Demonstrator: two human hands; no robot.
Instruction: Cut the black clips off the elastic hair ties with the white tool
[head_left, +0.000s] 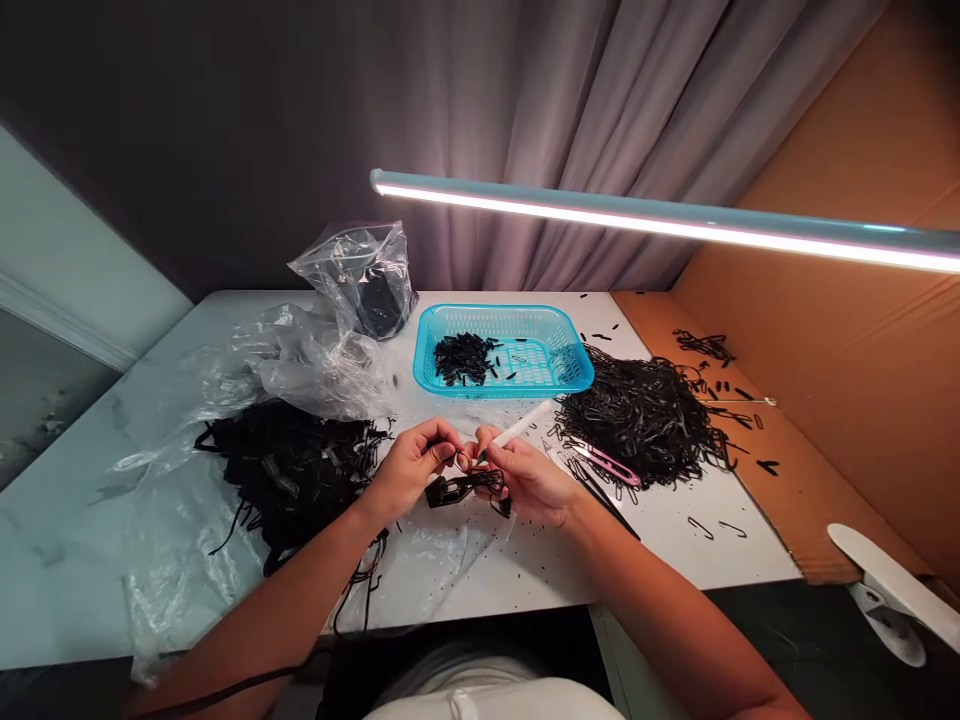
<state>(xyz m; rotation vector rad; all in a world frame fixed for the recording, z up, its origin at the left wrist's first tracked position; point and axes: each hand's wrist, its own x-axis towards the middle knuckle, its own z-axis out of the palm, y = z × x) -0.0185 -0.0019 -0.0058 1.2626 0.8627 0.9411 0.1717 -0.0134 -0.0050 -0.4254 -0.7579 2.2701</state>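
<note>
My left hand [409,468] is closed in a pinch on a thin black cord at the middle of the table. Close against it, my right hand [536,482] is closed round a white stick-like tool [525,424]. A bundle of black cord [469,484] with a dark flat piece hangs below the fingers of both hands; the exact grip on it is partly hidden. Left of my hands lies a heap of black pieces [289,470] on clear plastic. To the right is a large pile of black cord loops [645,420].
Behind my hands stands a blue basket [502,391] with small black pieces [461,358]. A bagged dark item [381,298] and crumpled plastic [322,370] are at left. A pink-handled tool [609,465] lies by the pile. A lit tube lamp [660,225] hangs above.
</note>
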